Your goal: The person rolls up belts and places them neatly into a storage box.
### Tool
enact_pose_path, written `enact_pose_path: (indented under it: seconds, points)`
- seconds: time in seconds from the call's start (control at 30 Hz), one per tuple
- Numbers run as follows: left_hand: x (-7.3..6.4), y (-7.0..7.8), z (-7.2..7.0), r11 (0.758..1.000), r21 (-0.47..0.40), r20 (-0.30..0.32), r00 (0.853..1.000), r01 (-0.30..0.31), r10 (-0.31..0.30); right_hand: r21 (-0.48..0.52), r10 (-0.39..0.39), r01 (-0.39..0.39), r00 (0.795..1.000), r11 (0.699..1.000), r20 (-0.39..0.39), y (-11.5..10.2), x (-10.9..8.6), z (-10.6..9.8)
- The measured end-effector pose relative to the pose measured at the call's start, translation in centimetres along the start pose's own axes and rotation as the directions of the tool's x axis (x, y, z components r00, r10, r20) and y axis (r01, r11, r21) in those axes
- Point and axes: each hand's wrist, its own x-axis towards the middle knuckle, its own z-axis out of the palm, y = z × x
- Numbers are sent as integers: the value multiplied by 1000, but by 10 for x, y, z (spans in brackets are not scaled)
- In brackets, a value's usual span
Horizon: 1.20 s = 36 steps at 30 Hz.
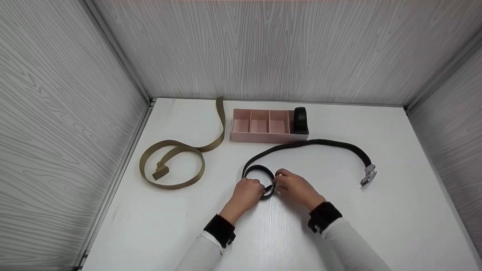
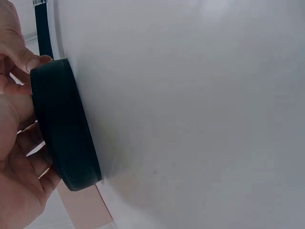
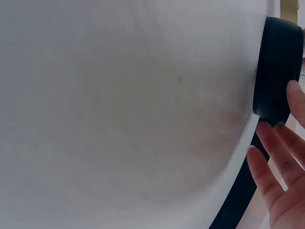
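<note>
A black belt lies on the white table, its inner end wound into a round coil (image 1: 260, 166) standing on edge. From the coil its long strap (image 1: 320, 142) curves back and right to a silver buckle (image 1: 369, 175). My left hand (image 1: 246, 194) grips the coil's left and near side, thumb inside the loop and fingers outside. At the coil's right side is my right hand (image 1: 297, 188). In the right wrist view its thumb touches the coil's outer band (image 3: 278, 67), while the other fingers reach fairly straight along the lower edge.
A tan belt (image 1: 171, 186) lies loosely looped at the left, its tail running to the back edge. Behind the coil stands a pink divided box (image 1: 263, 138), with a black rolled belt (image 1: 300, 120) in its rightmost compartment. Grey wood-grain panels (image 1: 248, 49) enclose the table.
</note>
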Motion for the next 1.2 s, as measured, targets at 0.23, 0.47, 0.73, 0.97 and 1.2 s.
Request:
enact_pose_path:
  seconds: [0.23,0.47,0.73,0.97,1.2]
  points:
    - [1,8,0,991,-5,-66,989,132,-132,16,-83,84,996,996,-23,-2,0,9]
    - [8,8,-1,955,3,-83,952,296,-295,59,-122,122,992,991,-12,-6,-2,15]
    - [13,11,0,938,-104,-65,939,330,-337,98,-151,156,987,983,-51,-5,1,21]
    - [20,8,-6,917,-225,44,944,328,-327,204,-38,56,995,977,-92,-7,2,24]
    - [19,3,-15,914,-304,193,957,269,-217,288,88,-60,992,956,-87,-4,1,23]
